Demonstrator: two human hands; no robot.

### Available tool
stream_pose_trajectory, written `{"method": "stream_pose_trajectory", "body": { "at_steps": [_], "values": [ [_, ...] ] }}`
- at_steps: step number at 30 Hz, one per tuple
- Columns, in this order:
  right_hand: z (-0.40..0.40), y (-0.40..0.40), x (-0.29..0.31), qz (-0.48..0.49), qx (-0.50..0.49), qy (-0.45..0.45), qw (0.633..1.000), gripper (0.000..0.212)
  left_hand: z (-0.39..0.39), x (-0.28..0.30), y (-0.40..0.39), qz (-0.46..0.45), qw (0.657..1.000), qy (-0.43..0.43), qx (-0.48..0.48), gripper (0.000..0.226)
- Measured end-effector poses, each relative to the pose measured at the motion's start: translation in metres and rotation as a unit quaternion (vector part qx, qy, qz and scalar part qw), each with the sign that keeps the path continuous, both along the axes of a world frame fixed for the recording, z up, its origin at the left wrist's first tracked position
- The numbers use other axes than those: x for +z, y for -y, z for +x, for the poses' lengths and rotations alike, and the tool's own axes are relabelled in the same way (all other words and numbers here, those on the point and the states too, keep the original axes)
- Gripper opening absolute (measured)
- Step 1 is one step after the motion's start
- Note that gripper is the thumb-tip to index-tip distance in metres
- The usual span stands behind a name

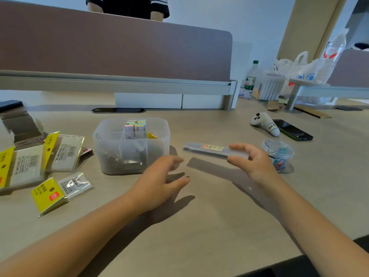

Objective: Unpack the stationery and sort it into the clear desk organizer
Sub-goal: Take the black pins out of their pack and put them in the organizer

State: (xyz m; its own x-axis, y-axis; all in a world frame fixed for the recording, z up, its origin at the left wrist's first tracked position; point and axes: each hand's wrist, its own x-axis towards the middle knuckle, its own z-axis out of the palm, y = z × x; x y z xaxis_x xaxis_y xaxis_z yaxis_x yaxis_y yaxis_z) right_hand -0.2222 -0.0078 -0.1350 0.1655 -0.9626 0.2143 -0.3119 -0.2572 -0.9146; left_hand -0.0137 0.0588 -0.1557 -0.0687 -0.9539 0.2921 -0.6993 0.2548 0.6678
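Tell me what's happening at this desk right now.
A person is sorting stationery. Their right hand holds a long clear case by one end above the desk, beside the clear organizer, which already holds small items. The left hand hovers open nearby. Yellow-labelled packets lie to the left.

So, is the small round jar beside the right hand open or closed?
Closed. A clear lid sits on top of the jar, and the coloured clips stay inside. The right hand holds a long clear case.
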Motion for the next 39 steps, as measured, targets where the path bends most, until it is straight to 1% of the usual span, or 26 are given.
{"method": "stream_pose_trajectory", "body": {
  "at_steps": [2, 4, 5, 7, 8, 10, 11, 13, 14, 16, 18, 19, 21, 22, 23, 26, 28, 30, 33, 36, 39],
  "values": [
    [0.0, -0.021, 0.0, 0.037, 0.042, 0.072, 0.996, 0.025, -0.004, 0.005, -0.007, -0.007, 0.996, -0.08, 0.038, 0.049],
    [0.004, -0.034, 0.001, 0.055, 0.082, 0.102, 0.99, 0.027, -0.007, 0.009, -0.015, 0.002, 0.985, -0.163, 0.061, 0.048],
    [0.006, -0.037, 0.0, 0.058, 0.101, 0.109, 0.987, 0.029, -0.008, 0.01, -0.018, 0.02, 0.973, -0.219, 0.065, 0.047],
    [0.013, -0.042, 0.0, 0.06, 0.128, 0.117, 0.983, 0.031, -0.006, 0.013, -0.025, 0.059, 0.936, -0.339, 0.067, 0.04],
    [0.016, -0.045, -0.001, 0.062, 0.137, 0.121, 0.981, 0.032, -0.003, 0.015, -0.028, 0.071, 0.918, -0.383, 0.076, 0.037],
    [0.023, -0.048, -0.001, 0.073, 0.154, 0.12, 0.978, 0.034, 0.006, 0.017, -0.035, 0.086, 0.889, -0.441, 0.093, 0.028],
    [0.027, -0.05, 0.0, 0.079, 0.166, 0.117, 0.976, 0.037, 0.01, 0.018, -0.038, 0.094, 0.881, -0.453, 0.096, 0.023],
    [0.038, -0.052, 0.003, 0.104, 0.188, 0.137, 0.967, 0.041, 0.019, 0.021, -0.045, 0.116, 0.879, -0.454, 0.092, 0.024],
    [0.045, -0.052, 0.006, 0.124, 0.19, 0.167, 0.959, 0.043, 0.023, 0.022, -0.049, 0.13, 0.879, -0.45, 0.085, 0.025],
    [0.062, -0.049, 0.008, 0.165, 0.171, 0.247, 0.939, 0.045, 0.032, 0.026, -0.056, 0.16, 0.884, -0.435, 0.062, 0.02],
    [0.08, -0.048, 0.009, 0.194, 0.144, 0.298, 0.923, 0.038, 0.037, 0.027, -0.061, 0.183, 0.888, -0.421, 0.038, 0.018],
    [0.089, -0.048, 0.009, 0.206, 0.139, 0.3, 0.921, 0.03, 0.039, 0.027, -0.062, 0.188, 0.889, -0.415, 0.033, 0.018],
    [0.104, -0.052, 0.008, 0.229, 0.143, 0.275, 0.923, 0.013, 0.039, 0.024, -0.061, 0.189, 0.889, -0.414, 0.04, 0.018],
    [0.11, -0.054, 0.007, 0.235, 0.15, 0.261, 0.924, 0.01, 0.039, 0.022, -0.06, 0.187, 0.886, -0.421, 0.045, 0.02],
    [0.115, -0.056, 0.005, 0.236, 0.156, 0.254, 0.925, 0.01, 0.039, 0.02, -0.059, 0.185, 0.885, -0.424, 0.048, 0.021],
    [0.121, -0.055, 0.004, 0.235, 0.147, 0.26, 0.925, 0.012, 0.045, 0.017, -0.058, 0.184, 0.903, -0.386, 0.048, 0.018],
    [0.12, -0.052, 0.006, 0.237, 0.133, 0.261, 0.926, 0.015, 0.052, 0.018, -0.058, 0.186, 0.898, -0.398, 0.036, 0.014],
    [0.113, -0.05, 0.008, 0.242, 0.133, 0.243, 0.93, 0.018, 0.061, 0.02, -0.058, 0.181, 0.892, -0.414, 0.036, 0.011],
    [0.1, -0.051, 0.009, 0.229, 0.152, 0.153, 0.949, 0.019, 0.071, 0.021, -0.057, 0.173, 0.902, -0.394, 0.037, 0.008],
    [0.091, -0.051, 0.007, 0.202, 0.178, 0.071, 0.96, 0.014, 0.071, 0.017, -0.054, 0.168, 0.911, -0.376, 0.027, 0.013],
    [0.09, -0.05, 0.007, 0.184, 0.214, 0.006, 0.959, 0.009, 0.067, 0.014, -0.051, 0.16, 0.922, -0.352, 0.004, 0.032]
  ]
}}
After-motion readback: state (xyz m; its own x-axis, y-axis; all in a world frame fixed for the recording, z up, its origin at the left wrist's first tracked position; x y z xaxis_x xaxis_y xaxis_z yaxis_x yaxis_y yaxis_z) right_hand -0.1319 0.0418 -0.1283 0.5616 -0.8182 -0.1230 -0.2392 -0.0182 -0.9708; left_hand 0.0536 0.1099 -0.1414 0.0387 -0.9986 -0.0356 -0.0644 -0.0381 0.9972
